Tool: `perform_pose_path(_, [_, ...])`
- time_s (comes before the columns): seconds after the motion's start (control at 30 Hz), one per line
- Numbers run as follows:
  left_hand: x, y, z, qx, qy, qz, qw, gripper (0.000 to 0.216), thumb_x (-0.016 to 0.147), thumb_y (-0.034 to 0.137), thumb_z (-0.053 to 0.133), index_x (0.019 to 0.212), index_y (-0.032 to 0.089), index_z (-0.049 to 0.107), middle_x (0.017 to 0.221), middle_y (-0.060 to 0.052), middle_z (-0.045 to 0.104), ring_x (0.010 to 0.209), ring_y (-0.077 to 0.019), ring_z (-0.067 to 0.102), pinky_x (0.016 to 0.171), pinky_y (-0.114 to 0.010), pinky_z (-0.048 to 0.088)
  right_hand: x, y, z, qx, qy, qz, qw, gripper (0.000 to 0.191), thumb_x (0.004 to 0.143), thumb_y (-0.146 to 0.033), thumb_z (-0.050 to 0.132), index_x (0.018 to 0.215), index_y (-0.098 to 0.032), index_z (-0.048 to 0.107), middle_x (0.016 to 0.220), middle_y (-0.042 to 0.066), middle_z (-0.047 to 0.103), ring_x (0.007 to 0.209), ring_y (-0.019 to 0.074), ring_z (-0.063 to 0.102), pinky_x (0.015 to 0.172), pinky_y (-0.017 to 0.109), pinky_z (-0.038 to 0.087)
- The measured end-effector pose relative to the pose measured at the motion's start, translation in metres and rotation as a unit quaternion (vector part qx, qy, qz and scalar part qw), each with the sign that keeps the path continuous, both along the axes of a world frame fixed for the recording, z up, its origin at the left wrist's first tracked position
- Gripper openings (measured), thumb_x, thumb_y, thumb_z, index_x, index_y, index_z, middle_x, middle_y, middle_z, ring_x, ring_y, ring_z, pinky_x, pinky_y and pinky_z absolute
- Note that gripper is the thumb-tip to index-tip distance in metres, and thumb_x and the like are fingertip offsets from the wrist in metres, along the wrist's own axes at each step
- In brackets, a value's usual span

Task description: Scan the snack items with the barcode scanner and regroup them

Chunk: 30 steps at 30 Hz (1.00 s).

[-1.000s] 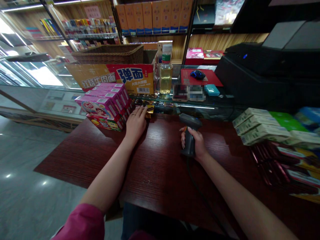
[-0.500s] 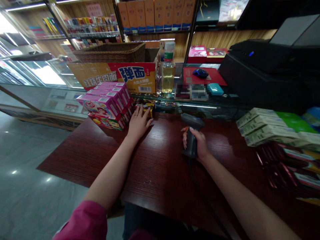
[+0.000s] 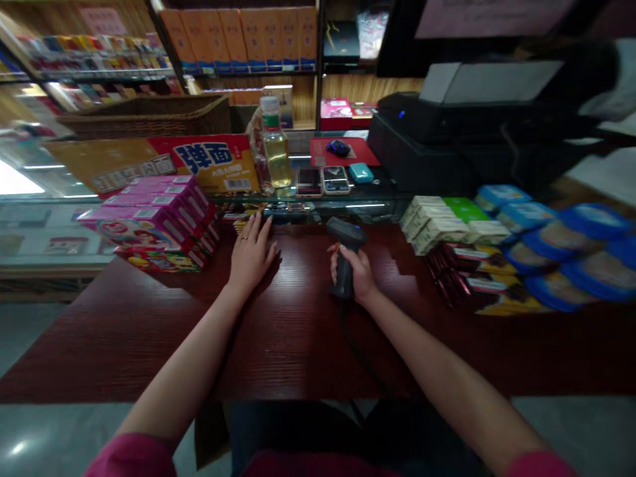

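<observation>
My right hand [image 3: 358,270] is wrapped round the grip of a dark grey barcode scanner [image 3: 346,232], whose cable runs down over the brown tabletop [image 3: 293,344]. With fingers spread, my left hand [image 3: 253,255] lies palm down near the back edge of the table. Its fingertips reach small yellow packets [image 3: 239,226], partly covered by the hand; I cannot tell whether it presses on them. Left of that hand, pink boxes [image 3: 149,204] are stacked on red boxes [image 3: 161,257].
Behind stand a noodle carton [image 3: 199,162], a wicker basket [image 3: 149,116], a bottle of yellow liquid [image 3: 277,152] and two phones [image 3: 336,179]. On the right lie white-green cartons [image 3: 432,222], dark red packets [image 3: 462,271] and blue-lidded tubs [image 3: 596,222]. A black machine [image 3: 447,139] stands behind them.
The view has swung to the right, bringing the blue-lidded tubs further into sight. My left hand has drawn back slightly from the yellow packets. My right hand keeps hold of the scanner.
</observation>
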State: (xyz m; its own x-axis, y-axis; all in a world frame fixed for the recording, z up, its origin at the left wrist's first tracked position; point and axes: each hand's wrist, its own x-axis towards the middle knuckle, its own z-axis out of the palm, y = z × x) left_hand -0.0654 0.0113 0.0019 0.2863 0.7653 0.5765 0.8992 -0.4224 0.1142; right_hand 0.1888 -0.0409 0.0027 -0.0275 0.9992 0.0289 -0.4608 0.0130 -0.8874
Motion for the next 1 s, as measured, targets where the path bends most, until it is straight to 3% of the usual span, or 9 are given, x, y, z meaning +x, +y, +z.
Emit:
perform_pose_path(0.1, [0.054,-0.017,0.0,-0.008,0.013,-0.131,0.991,0.062,0.101,0.028,0.048,0.162,0.019,0.035,0.168,-0.014,0.035,0.156,-0.0275,0.035,0.126,-0.047,0.034,0.027,-0.024,0.005,0.003,-0.014,-0.027,1.0,0.04,0.074,-0.055,0.078,0.09,-0.02,0.065,0.06,-0.006,0.057,0.041,0.0104,0.05,0.035,0.023,0.043])
perform_pose_path(0.23, [0.148,-0.035,0.003,-0.018,0.024,-0.288,0.957,0.065,0.1,0.023,0.046,0.163,0.021,0.031,0.168,-0.01,0.037,0.155,-0.0228,0.037,0.128,-0.042,0.031,0.075,-0.067,0.014,0.012,-0.015,-0.116,0.993,0.037,0.077,-0.054,0.075,0.09,-0.022,0.063,0.061,-0.006,0.058,0.041,0.0105,0.051,0.036,0.023,0.046])
perform_pose_path(0.4, [0.265,-0.046,0.017,-0.019,0.008,-0.372,0.928,0.064,0.1,0.021,0.045,0.162,0.014,0.032,0.168,-0.011,0.035,0.158,-0.022,0.03,0.128,-0.041,0.029,0.134,-0.125,0.024,0.03,-0.029,-0.221,0.974,0.034,0.08,-0.051,0.073,0.092,-0.021,0.062,0.06,-0.006,0.059,0.041,0.0104,0.052,0.035,0.022,0.046])
perform_pose_path(0.53, [0.323,-0.049,0.024,-0.029,0.059,-0.427,0.902,0.064,0.098,0.014,0.041,0.161,0.016,0.035,0.168,-0.01,0.037,0.159,-0.0242,0.027,0.13,-0.047,0.023,0.17,-0.16,0.026,0.019,-0.026,-0.288,0.957,0.038,0.078,-0.054,0.074,0.09,-0.021,0.061,0.058,-0.006,0.058,0.038,0.01,0.05,0.033,0.022,0.044])
perform_pose_path(0.63, [0.336,-0.048,0.023,-0.064,0.068,-0.425,0.901,0.061,0.097,0.012,0.04,0.158,0.014,0.041,0.165,-0.013,0.042,0.155,-0.0273,0.037,0.128,-0.052,0.026,0.188,-0.175,0.023,-0.002,-0.012,-0.327,0.945,0.04,0.075,-0.056,0.077,0.087,-0.021,0.058,0.056,-0.006,0.057,0.036,0.01,0.048,0.032,0.022,0.043])
perform_pose_path(0.73, [0.326,-0.045,0.019,-0.077,0.041,-0.438,0.895,0.054,0.099,0.013,0.042,0.152,0.017,0.051,0.157,-0.013,0.053,0.148,-0.0259,0.049,0.124,-0.051,0.034,0.197,-0.179,0.019,-0.017,-0.005,-0.336,0.942,0.042,0.076,-0.058,0.077,0.087,-0.022,0.058,0.055,-0.006,0.056,0.036,0.01,0.049,0.032,0.022,0.043])
perform_pose_path(0.87, [0.285,-0.043,0.015,-0.078,-0.064,-0.43,0.897,0.039,0.103,0.023,0.048,0.137,0.024,0.066,0.139,-0.009,0.07,0.131,-0.0236,0.063,0.118,-0.046,0.043,0.191,-0.172,0.017,-0.008,-0.004,-0.311,0.95,0.041,0.078,-0.058,0.074,0.091,-0.021,0.059,0.056,-0.007,0.055,0.038,0.0097,0.048,0.032,0.021,0.041])
perform_pose_path(1.0, [0.223,-0.038,0.013,-0.157,-0.264,-0.301,0.903,0.031,0.097,0.035,0.061,0.124,0.024,0.075,0.125,-0.007,0.077,0.113,-0.0231,0.072,0.105,-0.039,0.054,0.165,-0.153,0.021,0.002,-0.018,-0.229,0.973,0.037,0.079,-0.054,0.073,0.092,-0.02,0.063,0.058,-0.006,0.056,0.039,0.0096,0.049,0.033,0.021,0.042])
